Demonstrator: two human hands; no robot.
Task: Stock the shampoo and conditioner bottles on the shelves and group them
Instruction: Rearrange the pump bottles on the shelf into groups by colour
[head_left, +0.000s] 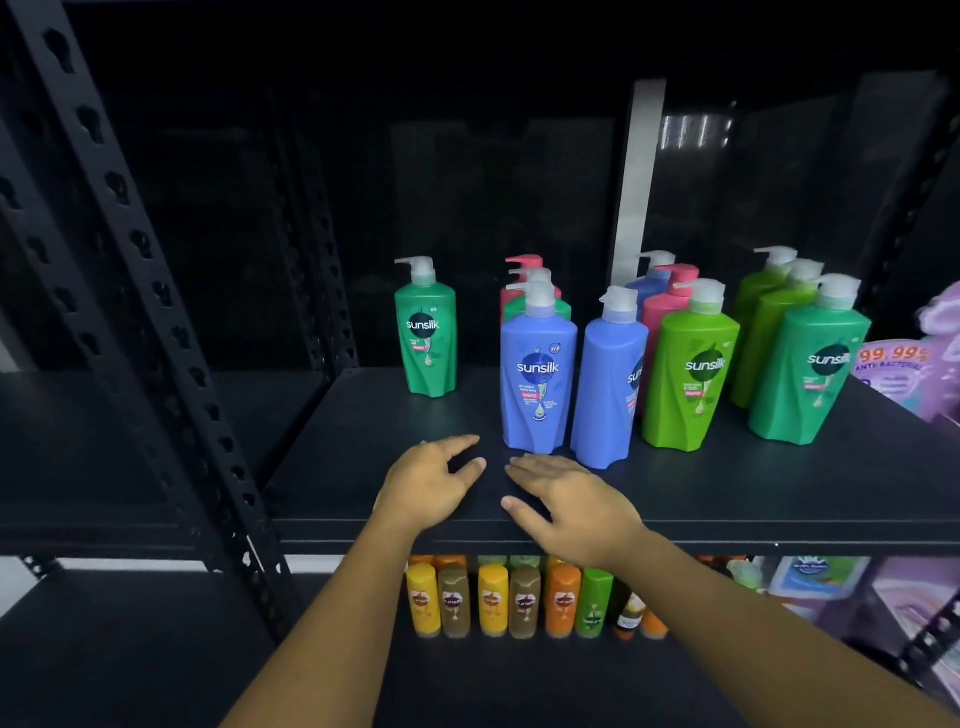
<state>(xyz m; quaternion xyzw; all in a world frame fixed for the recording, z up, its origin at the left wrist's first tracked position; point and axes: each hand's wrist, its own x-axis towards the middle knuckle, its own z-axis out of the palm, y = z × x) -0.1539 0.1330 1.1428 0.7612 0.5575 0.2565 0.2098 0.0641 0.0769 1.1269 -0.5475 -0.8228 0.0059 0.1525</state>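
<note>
Several pump bottles stand on the dark shelf (363, 457). A dark green bottle (426, 338) stands alone at the left. Two blue bottles (537, 379) (608, 389) stand in front of pink and green ones. A light green bottle (685, 374) and a dark green bottle (808, 374) stand to the right, with more behind them. My left hand (431, 478) and my right hand (566, 499) hover with fingers relaxed over the shelf's front, just before the blue bottles. Neither hand holds anything.
A perforated black upright (135, 260) rises at the left. On the lower shelf stands a row of small yellow, brown, orange and green bottles (519, 597). Purple refill packs (904, 374) sit at the right edge. The neighbouring shelf bay is at the left.
</note>
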